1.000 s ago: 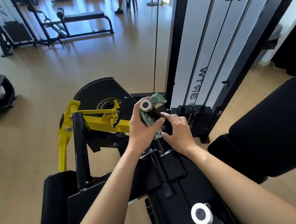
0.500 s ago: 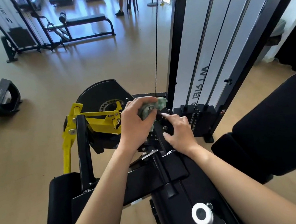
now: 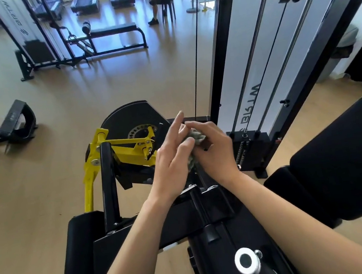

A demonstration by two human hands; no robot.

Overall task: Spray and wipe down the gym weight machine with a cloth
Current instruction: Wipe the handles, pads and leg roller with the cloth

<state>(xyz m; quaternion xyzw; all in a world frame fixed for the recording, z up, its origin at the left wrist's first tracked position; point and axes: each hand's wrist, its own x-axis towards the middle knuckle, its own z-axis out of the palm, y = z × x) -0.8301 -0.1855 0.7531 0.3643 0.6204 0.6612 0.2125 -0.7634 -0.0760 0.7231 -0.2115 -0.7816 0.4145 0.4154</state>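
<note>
Cloth (image 3: 196,135) bunched between both hands at centre of weight machine (image 3: 217,212), just right of yellow lever (image 3: 120,154). Right hand (image 3: 215,153) grasping cloth. Left hand (image 3: 171,161) released, fingers straight, thumb touching cloth. Advice: spread cloth flat, press firmly, overlap strokes.

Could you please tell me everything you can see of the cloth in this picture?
The cloth is a small grey-green rag that looks soft, crumpled into a wad, with a tail hanging down between the hands. The right hand curls over it, and the thumb of the left hand presses against its near side. It is held above the black machine and is mostly hidden.
</note>
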